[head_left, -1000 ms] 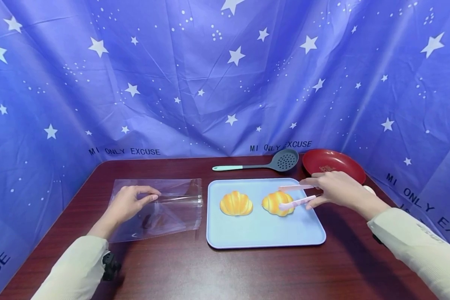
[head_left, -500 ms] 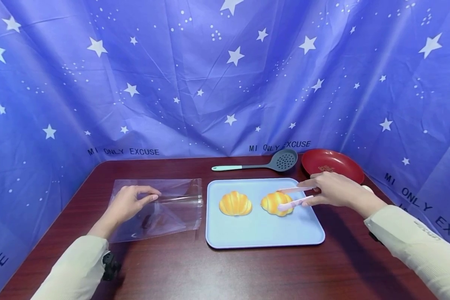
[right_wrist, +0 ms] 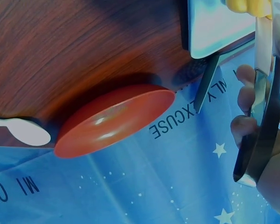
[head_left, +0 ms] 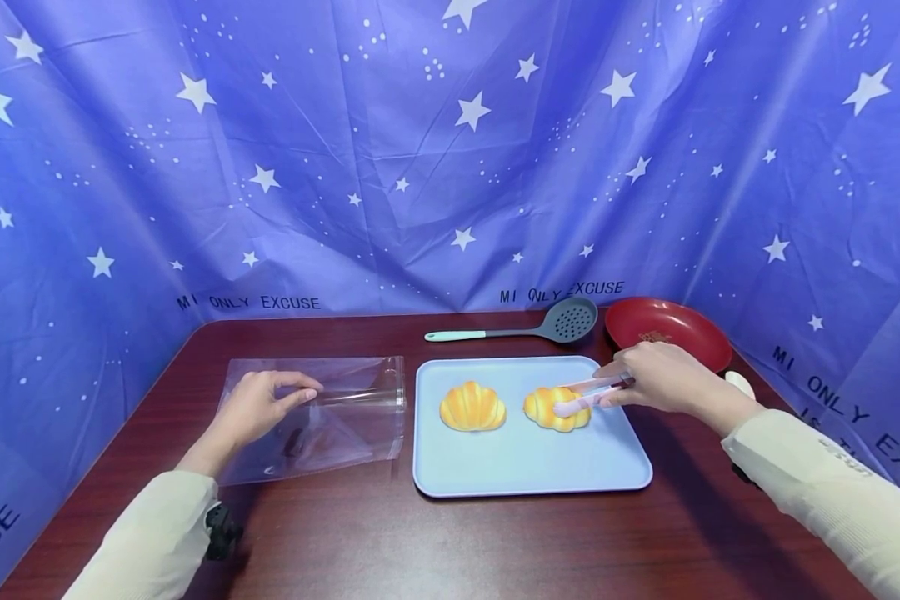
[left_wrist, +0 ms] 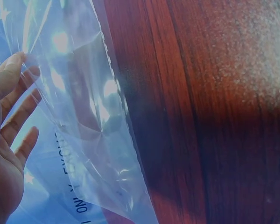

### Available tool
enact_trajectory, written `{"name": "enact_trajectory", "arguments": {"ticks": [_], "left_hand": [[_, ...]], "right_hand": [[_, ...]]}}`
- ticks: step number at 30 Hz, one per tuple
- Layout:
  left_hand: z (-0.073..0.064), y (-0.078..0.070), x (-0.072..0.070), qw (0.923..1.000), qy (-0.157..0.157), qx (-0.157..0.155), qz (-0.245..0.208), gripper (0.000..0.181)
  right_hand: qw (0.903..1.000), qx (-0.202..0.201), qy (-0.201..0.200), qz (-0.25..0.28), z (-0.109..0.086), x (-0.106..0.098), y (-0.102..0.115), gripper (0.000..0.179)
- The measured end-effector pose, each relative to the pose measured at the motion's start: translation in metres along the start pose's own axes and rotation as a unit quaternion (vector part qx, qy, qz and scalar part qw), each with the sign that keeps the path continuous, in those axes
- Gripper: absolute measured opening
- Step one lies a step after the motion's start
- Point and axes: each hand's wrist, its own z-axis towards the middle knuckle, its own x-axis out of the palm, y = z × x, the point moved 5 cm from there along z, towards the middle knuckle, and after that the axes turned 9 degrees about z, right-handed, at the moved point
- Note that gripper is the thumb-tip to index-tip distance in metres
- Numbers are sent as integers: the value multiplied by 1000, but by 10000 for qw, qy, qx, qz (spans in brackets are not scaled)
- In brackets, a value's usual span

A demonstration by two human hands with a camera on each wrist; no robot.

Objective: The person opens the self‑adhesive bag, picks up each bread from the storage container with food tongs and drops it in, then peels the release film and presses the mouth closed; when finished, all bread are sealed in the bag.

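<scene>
My left hand (head_left: 258, 410) pinches the upper layer of a clear plastic bag (head_left: 352, 433) between thumb and forefinger; the left wrist view shows the film drawn up in creases at the fingertips (left_wrist: 19, 58). Over the pale blue tray (head_left: 495, 471), my right hand (head_left: 663, 379) grips a pair of tongs (right_wrist: 260, 112) with pink tips and a metal body. Their tips lie around the right-hand croissant (head_left: 547, 408), touching it; whether it is lifted off the tray I cannot tell. A second croissant (head_left: 472, 407) rests on the tray's left half.
Behind the tray lies a dark slotted spoon (head_left: 570, 321) with a mint handle. A red plate (head_left: 667, 321) stands at the back right, with a white spoon (right_wrist: 30, 133) beside it. A starry blue curtain (head_left: 360, 167) hangs around the table (head_left: 330, 542).
My right hand has squeezed the tongs' arms closer together on the right-hand croissant, which has shifted or turned slightly. The left hand and bag look unchanged.
</scene>
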Motion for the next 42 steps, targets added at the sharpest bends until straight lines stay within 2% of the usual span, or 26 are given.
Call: {"name": "enact_trajectory", "arguments": {"ticks": [20,23,28,34,42], "left_hand": [[-1,0,0,9999,86,-95,-93,9],[0,0,0,9998,95,-108,-111,9],[0,0,-1,9999,64,-79,-125,10],[0,0,-1,9998,75,-92,-152,10],[0,-1,-1,9998,83,-110,-140,10]], "right_hand": [[9989,224,-394,98,-20,5,-1,40],[9981,289,-546,78,-22,4,0,40],[9944,178,-1042,84,-25,-2,2,41],[9888,6,-1493,10,-18,-12,15,43],[9887,-168,-1482,-125,2,-17,43,45]]}}
